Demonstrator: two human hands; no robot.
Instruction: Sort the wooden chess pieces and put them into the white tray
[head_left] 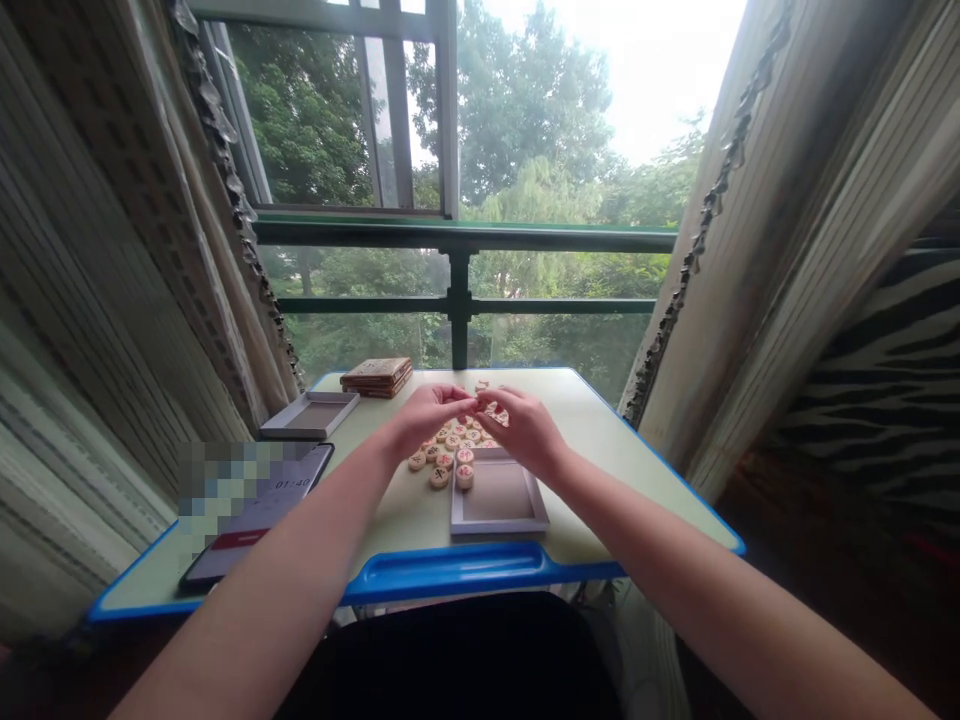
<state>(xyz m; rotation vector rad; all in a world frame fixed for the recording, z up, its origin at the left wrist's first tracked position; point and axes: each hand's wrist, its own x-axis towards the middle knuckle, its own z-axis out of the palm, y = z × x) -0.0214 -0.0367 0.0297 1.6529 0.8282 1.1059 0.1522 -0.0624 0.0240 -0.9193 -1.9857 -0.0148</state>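
Several round wooden chess pieces with red and dark characters lie in a heap on the pale table. My left hand and my right hand hover over the heap, fingertips meeting near the middle. Both hands have curled, pinching fingers; what they hold is too small to make out. A shallow grey box tray sits just in front of the heap, under my right wrist, and looks empty.
A second grey tray lies at the left, with a folded wooden board behind it. A tablet showing a timer rests at the left front. The table has a blue rim; curtains and a window railing close in behind.
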